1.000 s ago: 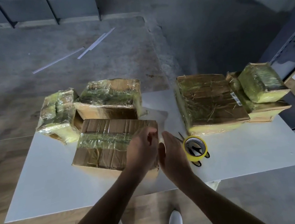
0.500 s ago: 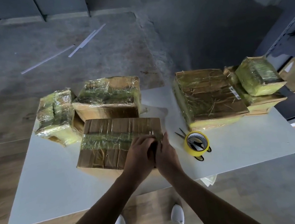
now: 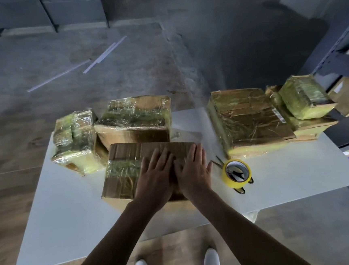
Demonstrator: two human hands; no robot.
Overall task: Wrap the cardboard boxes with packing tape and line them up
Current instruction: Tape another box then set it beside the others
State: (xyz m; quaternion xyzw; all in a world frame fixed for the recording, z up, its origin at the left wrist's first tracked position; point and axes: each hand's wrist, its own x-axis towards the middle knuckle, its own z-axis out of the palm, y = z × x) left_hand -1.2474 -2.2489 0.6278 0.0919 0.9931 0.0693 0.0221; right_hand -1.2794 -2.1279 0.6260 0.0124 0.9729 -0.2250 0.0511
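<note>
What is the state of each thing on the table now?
Front box: one band of tape, ends bare cardboard.
Left hand: flat, pressing on the front box.
Right hand: flat, pressing beside it.
Tape roll: lying flat on the scissors.
Scissors: partly under the roll.
Small left box: wrapped.
Back box: wrapped.
Large right box: wrapped.
Top right box: wrapped, stacked on another wrapped box.

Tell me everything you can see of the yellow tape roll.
The yellow tape roll lies flat on the white table, hole upward, just right of the right hand and not touching it. Its outer wall is yellow, its inner core pale grey. It sits on a pair of scissors: black handles show through the hole and at its near edge, blades poking out to its left.
</note>
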